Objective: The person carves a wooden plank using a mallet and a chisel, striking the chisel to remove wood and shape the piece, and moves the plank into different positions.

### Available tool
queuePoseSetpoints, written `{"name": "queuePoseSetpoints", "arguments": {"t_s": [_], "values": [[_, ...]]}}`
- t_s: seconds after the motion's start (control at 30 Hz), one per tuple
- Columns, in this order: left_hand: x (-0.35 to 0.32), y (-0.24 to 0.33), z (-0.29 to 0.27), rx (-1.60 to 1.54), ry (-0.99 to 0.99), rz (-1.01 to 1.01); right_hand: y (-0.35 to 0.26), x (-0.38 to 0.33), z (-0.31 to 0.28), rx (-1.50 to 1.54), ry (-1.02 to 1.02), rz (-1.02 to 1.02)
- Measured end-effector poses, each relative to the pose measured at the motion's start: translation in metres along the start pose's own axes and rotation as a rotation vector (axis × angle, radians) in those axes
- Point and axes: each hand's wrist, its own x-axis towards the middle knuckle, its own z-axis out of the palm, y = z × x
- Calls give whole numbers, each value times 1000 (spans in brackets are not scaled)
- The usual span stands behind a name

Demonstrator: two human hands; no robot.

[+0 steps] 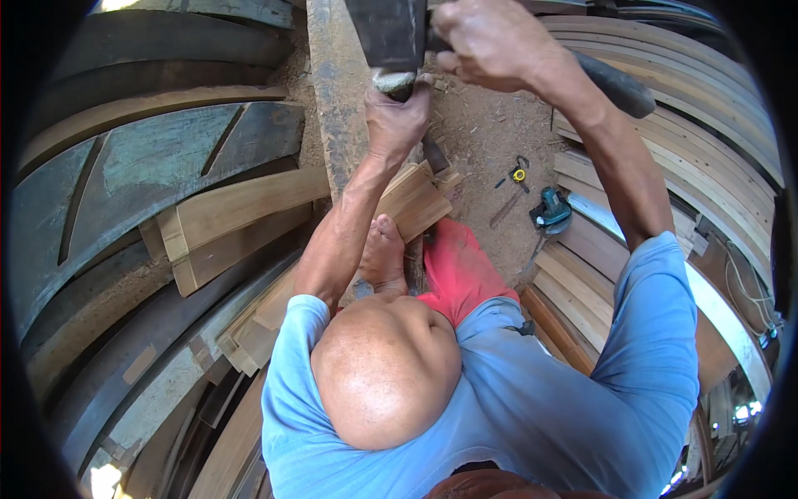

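Observation:
At the top of the head view, my right hand (492,41) is closed round the handle of a hatchet-like tool (386,32). Its broad dark head sits right above my left hand, and the black handle end sticks out past my right wrist. My left hand (397,123) grips a short tool handle (394,83) with a pale, rounded butt, just under the dark head; its working end is hidden. Both hands are over a worn wooden plank (337,83). My bare foot (382,249) rests near the plank, beside a few short wood pieces (416,204).
Curved boards (174,158) are stacked along the left, and more curved planks (690,100) along the right. On the sawdust-covered ground (499,133) lie a yellow tape measure (519,175) and a teal power tool (551,212).

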Motion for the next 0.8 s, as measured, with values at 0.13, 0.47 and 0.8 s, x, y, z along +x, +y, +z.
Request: {"name": "queuePoseSetpoints", "arguments": {"t_s": [0.13, 0.47, 0.8], "values": [[7, -18, -4, -48, 44, -7, -3, 8, -26, 116, 292, -76], [-10, -16, -3, -53, -32, -115, 9, 3, 3, 154, -64, 32], [7, 1, -10, -27, 10, -28, -9, -6, -36, 227, 299, -31]]}}
